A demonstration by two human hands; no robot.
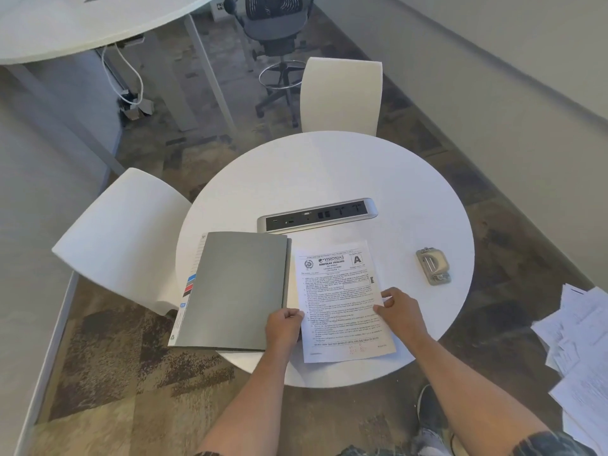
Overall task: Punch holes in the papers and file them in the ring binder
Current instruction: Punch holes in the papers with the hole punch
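Note:
A printed stack of papers (342,297) lies on the round white table (329,169), near its front edge. My left hand (283,325) grips the papers' left edge and my right hand (399,311) grips their right edge. Just left of the papers lies the grey ring binder (235,287), closed, with coloured tabs sticking out at its left side. The metal hole punch (433,265) sits alone on the table to the right, apart from both hands.
A silver power socket strip (317,214) is set in the table behind the papers. White chairs (121,238) stand left and behind (342,93). More loose papers (579,350) are piled at the right edge.

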